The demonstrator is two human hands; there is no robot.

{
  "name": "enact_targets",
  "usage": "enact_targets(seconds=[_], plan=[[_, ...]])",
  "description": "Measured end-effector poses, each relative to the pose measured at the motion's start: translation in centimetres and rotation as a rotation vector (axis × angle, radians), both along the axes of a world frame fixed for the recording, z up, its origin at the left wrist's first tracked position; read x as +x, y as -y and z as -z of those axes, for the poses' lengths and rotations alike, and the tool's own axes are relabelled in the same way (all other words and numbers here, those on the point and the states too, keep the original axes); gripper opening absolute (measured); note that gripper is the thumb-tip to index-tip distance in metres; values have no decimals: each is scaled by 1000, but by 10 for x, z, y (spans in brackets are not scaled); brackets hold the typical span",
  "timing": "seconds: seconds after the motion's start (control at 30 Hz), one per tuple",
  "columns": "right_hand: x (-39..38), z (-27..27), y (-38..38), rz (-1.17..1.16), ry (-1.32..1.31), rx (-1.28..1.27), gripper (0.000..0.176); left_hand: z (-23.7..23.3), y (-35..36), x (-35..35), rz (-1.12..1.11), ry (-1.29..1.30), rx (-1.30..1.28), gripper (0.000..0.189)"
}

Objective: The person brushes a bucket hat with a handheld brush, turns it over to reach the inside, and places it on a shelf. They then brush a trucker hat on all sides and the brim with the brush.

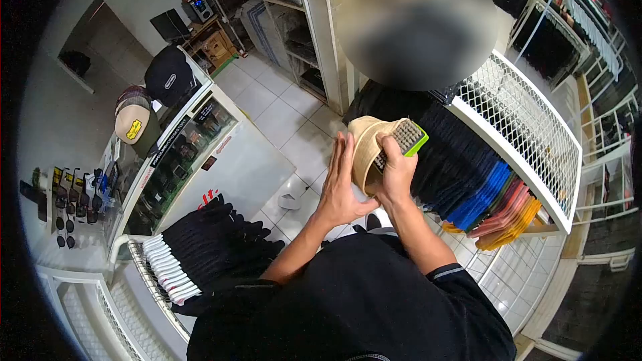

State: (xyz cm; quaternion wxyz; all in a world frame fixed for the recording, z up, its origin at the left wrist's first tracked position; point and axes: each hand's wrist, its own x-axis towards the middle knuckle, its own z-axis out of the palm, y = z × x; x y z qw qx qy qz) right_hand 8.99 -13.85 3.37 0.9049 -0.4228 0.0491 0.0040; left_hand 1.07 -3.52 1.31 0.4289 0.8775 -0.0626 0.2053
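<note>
A beige fabric hat (365, 140) is held up in front of my chest, tilted, with its opening partly turned toward me. My left hand (338, 190) supports it from the left side, its fingers lying along the fabric and its thumb pointing right below. In my right hand (396, 172) is a scrubbing brush (409, 136) with a bright green body and dense greyish bristles. The brush lies against the right side of the hat, bristles partly showing on both sides of my fingers. My hand covers the middle of the brush.
Folded dark and coloured garments (461, 187) hang on a white mesh rack (555, 160) at right. Black and white garments (200, 247) hang at lower left. A glass display case (190, 144) carries several caps (167, 77). Sunglasses (73, 194) hang at far left. A large blurred patch hides the top centre.
</note>
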Motion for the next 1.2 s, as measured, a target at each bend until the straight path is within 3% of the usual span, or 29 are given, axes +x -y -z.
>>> enact_targets(seconds=[0.03, 0.13, 0.23, 0.27, 0.3, 0.37, 0.43, 0.47, 0.57, 0.7, 0.73, 0.77, 0.87, 0.9, 0.97, 1.0, 1.03, 1.1, 1.13, 1.17, 1.2], plan=[[-2, -2, 0, 5, -1, -10, 20, 3, 0, 2, 2, -1, -2, 122], [0, 4, 1, -3, 20, 36, 20, 7, 1, 8, -241, 67, -44, 77], [6, 2, 4, 7, 26, 36, 21, 18, -18, 11, -284, 37, -122, 66], [8, 2, 6, -8, 66, -51, 24, 21, -22, 12, -296, 96, -69, 52], [11, 2, 9, -23, 102, -141, 26, 14, -25, 12, -295, 91, -71, 52], [14, 1, 19, -3, 216, -419, 60, 1, -32, 11, -349, -206, -105, 42], [13, -3, 34, 347, 633, -1007, 75, -9, -40, 12, -355, -149, -157, 33], [21, 8, 44, 364, 697, -1087, 84, -16, -45, 10, -309, -191, -168, 32], [32, 7, 63, 311, 780, -1245, 90, -33, -57, 6, -235, -285, -187, 31], [38, 17, 67, -237, 718, -1212, 80, -38, -74, 10, -87, -350, -202, 35], [35, 15, 63, -328, 583, -1156, 67, -40, -77, 11, -32, -369, -197, 37], [35, 20, 62, -320, 581, -1155, 67, -39, -79, 13, -27, -368, -192, 37], [32, 33, 55, -297, 516, -690, 52, -25, -82, 22, -191, -133, -114, 47], [30, 35, 51, -299, 513, -688, 52, -14, -76, 26, -192, -137, -113, 47], [26, 39, 46, -284, 384, -475, 47, 17, -57, 38, -595, 192, -158, 61], [23, 31, 45, -299, 283, -434, 44, 36, -50, 37, -628, 120, -251, 75], [23, 28, 43, -290, 288, -428, 44, 79, -52, 43, -636, 71, -467, 73], [21, 28, 43, -264, 346, -508, 43, 75, -38, 37, -495, -311, -1190, 60], [21, 29, 41, -236, 339, -549, 44, 79, -41, 36, -497, -314, -1193, 60], [24, 29, 45, -240, 338, -552, 44, 86, -50, 35, -435, -289, -925, 49], [30, 29, 52, -157, 330, -734, 45, 89, -60, 33, -370, -263, -656, 37]])
